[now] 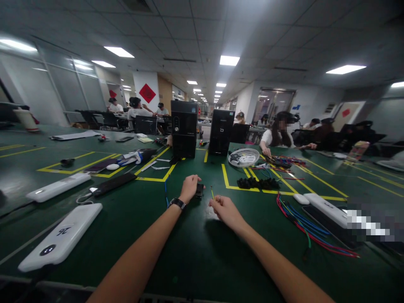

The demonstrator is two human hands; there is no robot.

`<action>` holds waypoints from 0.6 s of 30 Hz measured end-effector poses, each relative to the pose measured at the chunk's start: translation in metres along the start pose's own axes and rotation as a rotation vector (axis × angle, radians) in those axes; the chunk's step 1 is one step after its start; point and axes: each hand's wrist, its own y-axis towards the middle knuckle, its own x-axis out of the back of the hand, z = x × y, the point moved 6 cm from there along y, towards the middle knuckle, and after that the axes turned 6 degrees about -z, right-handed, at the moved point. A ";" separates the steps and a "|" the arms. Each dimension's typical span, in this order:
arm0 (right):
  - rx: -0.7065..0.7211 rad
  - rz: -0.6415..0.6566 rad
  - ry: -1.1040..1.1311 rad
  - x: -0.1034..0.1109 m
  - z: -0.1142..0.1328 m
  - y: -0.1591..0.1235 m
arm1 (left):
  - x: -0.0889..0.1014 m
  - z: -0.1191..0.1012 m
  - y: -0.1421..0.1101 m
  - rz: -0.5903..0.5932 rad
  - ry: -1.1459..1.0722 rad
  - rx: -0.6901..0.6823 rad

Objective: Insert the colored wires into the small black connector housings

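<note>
My left hand (pixel 190 189), with a dark watch on the wrist, is closed on a small black block-shaped part (pixel 199 191) just above the green table. Close by on its right, my right hand (pixel 224 210) pinches a thin yellow-green wire (pixel 212 193) that points up and toward the block. Wire and block are apart. Partly hidden by the right hand lies something whitish and clear, perhaps a plastic bag (pixel 211 213). A blue wire (pixel 166 194) lies left of my left hand.
Two black computer towers (pixel 183 134) stand ahead. On the right are a white round basket (pixel 243 157), black parts (pixel 259 184), red and blue wires (pixel 299 223) and a white power bank (pixel 326 209). Another white power bank (pixel 61 235) lies left. A co-worker (pixel 279 134) sits across.
</note>
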 end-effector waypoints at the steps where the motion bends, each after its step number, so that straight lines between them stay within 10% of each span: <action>1: 0.011 0.003 -0.033 0.000 0.000 0.000 | 0.003 0.000 0.006 -0.010 0.031 -0.015; 10: 0.191 -0.036 -0.389 0.008 0.008 -0.003 | 0.058 -0.011 0.059 0.047 0.346 -0.198; 18: 0.015 0.172 -0.335 -0.013 0.000 -0.003 | 0.065 -0.015 0.027 0.434 0.709 -0.461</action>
